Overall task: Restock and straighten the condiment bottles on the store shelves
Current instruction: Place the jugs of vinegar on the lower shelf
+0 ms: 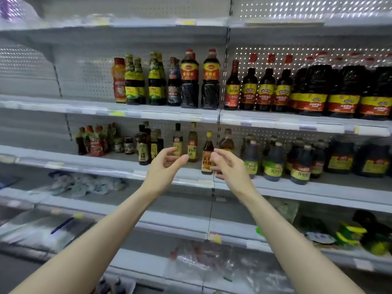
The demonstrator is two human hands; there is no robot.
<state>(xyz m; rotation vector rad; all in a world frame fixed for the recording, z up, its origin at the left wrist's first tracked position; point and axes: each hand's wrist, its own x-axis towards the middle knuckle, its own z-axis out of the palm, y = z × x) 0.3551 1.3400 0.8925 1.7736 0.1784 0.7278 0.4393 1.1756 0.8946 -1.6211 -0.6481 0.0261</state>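
1. Store aisle: white metal shelves [148,107] w/ perforated back panel [95,77], tag strips [117,113] along front edges.
2. Upper level: row of dark sauce bottles [189,81], red/yellow labels, upright, packed close. Big jugs [343,92] at right end, touching side by side.
3. Further down, mid shelf [118,166]: small bottles [93,143] bunched at left, jar [128,145] just beside. Then slim bottles [192,145] standing apart. Green-label bottles [273,164] clustered at right, front ones near the edge.
4. Near front edge of mid shelf, upright, between both grips: yellow-cap bottle [206,154], orange label facing out.
5. Raised in front of mid shelf: left grip [167,164], fingers loosely curled, thumb & forefinger tips nearly meeting, nothing pinched.
6. Just right of yellow-cap bottle: right grip [230,166], fingers curled toward it. Touching or not, can't tell.
7. Behind right grip: amber bottle [227,142], lower half hidden. Held or not, can't tell.
8. Lower levels, blurred: crumpled clear bags [84,185] at left, blue pen [62,225] below, green/yellow packs [350,234] at right.
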